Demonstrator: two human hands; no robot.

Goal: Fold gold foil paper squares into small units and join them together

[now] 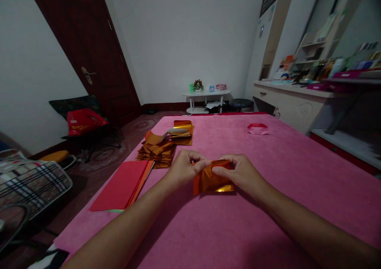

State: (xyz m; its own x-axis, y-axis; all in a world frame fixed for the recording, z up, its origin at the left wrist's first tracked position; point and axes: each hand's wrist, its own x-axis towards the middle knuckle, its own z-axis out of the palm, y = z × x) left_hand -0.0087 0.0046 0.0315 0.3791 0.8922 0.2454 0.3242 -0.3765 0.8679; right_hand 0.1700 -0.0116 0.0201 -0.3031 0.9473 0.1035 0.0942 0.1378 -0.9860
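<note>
Seemingly light and easily creased, the orange foil is best edge-held, as pinched by the left hand at eleven o'clock and, fingertips partly hidden, the right hand at one.

Along the left edge of the table, from front to back: paper sheets, then a foil pile, with a foil sheaf behind and right of it near the far left corner, and across the sheaf a tool. Right of these, well in from the left edge, a foil piece between left hand and right hand; behind and farther right, near the far right corner, a loop.
</note>
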